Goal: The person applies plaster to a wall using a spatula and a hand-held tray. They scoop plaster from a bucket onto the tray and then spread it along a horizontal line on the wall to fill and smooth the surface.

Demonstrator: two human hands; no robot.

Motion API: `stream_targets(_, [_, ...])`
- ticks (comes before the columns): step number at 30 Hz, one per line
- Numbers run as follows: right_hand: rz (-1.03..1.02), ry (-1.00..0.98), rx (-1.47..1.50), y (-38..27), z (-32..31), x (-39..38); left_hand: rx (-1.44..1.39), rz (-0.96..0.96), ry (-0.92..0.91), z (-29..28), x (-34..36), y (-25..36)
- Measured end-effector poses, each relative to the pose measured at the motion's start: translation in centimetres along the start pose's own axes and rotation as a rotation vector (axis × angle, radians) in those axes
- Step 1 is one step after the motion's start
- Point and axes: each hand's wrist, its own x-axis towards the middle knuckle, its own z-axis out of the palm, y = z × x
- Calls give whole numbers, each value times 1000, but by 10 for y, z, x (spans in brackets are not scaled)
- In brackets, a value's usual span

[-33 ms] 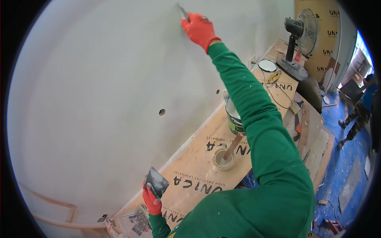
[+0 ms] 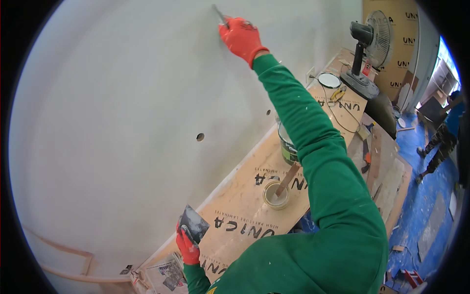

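High on the pale wall [image 2: 122, 88], my right hand [image 2: 241, 36], in a red glove, is closed around a putty knife [image 2: 220, 15]. The thin blade reaches up and left at the wall; whether its edge touches the surface is hard to tell. Low down near the wall, my left hand [image 2: 187, 246], also red-gloved, grips a dark flat plate [image 2: 194, 225] smeared with white paste. To the right of that plate, on the board-covered bench [image 2: 237, 201], stands an open round tin [image 2: 270, 202] with a flat brown stick [image 2: 288, 180] in it.
Behind my right sleeve a larger bucket [image 2: 288, 153] is partly hidden. Farther along the bench are a white round lid [image 2: 329, 80], yellow-handled pliers [image 2: 338, 93], a cable and a fan [image 2: 363, 59]. Another person [image 2: 443, 137] stands on blue floor sheeting at right. The wall has two holes.
My right hand and the putty knife have shifted slightly left along the wall. My left hand and its plate look nearly unmoved.
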Motion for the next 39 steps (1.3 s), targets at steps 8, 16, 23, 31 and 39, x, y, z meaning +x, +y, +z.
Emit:
stream_targets(8, [-156,-31,-9,-142,25,-72,-43,41,-12,-45,-30,-45])
stream_targets(16, [-212,-209,335,-281,40,-160,271,202,0,-111,-89,-88])
stream_targets(23, [-607,-78,44,-352,92,-247,529,247,53,-147,-143,-123])
stream_targets(31, [-796,-216,134,-297,65,-289,80,48,158,-109,-147,-70])
stream_targets(39, [-606,16,-390,0,-16,-115,656,229,68,-75,-151,-132])
